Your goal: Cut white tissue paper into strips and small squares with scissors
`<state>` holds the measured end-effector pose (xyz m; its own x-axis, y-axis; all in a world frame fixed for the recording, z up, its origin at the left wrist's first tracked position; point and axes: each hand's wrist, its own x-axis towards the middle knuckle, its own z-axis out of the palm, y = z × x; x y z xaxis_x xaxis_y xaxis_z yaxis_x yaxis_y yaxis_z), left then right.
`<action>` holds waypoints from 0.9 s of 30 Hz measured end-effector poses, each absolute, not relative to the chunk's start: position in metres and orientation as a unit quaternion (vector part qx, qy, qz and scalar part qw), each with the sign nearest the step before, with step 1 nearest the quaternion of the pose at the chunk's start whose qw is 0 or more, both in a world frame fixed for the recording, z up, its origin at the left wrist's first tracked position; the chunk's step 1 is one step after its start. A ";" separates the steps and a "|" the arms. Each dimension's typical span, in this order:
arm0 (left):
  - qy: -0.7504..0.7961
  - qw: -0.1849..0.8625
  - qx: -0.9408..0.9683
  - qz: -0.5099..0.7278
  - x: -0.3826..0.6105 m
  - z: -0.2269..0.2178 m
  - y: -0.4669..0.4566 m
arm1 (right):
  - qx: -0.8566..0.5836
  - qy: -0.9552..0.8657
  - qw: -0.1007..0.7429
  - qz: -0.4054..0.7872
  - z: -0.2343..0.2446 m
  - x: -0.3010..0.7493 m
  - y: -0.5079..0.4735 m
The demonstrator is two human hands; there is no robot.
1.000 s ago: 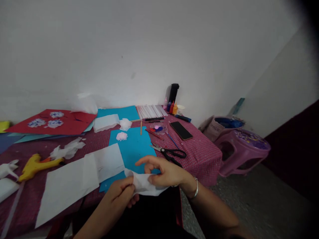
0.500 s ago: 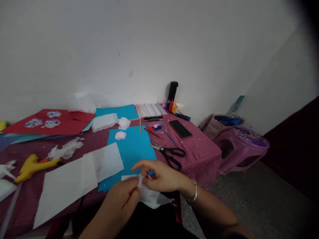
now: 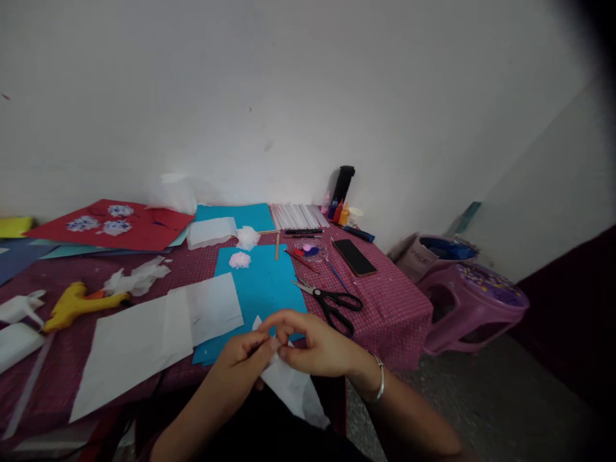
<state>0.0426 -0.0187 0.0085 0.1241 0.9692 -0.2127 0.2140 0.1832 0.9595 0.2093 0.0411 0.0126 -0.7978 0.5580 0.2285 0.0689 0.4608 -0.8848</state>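
Left hand (image 3: 243,362) pinching, right hand (image 3: 315,346) curled, close together

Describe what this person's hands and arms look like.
The left hand and right hand wear no gloves, and the forearms are mostly uncovered. A slim, silvery bangle circles the right wrist; the left wrist shows none.

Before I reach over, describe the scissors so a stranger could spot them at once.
On the checked tablecloth, find the nearer blue sheet. The scissors lie by its right edge, blades pointing left. Two black looped handles set them apart from the thin blue stick and flat dark phone beyond.
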 end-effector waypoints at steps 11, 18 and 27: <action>0.590 0.380 0.615 0.360 0.037 0.009 -0.021 | -0.225 -0.753 0.258 0.562 0.010 0.208 0.044; 0.581 0.357 0.634 0.365 0.040 0.014 -0.023 | -0.248 -0.783 0.209 0.531 0.007 0.207 0.047; 0.600 0.409 0.579 0.372 0.037 0.013 -0.027 | -0.245 -0.697 0.229 0.634 0.009 0.211 0.050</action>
<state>0.0370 -0.0270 0.0126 0.0048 0.9982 -0.0595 0.3906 0.0529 0.9190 0.2105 0.0505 0.0092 -0.7749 0.6320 0.0094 0.0511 0.0773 -0.9957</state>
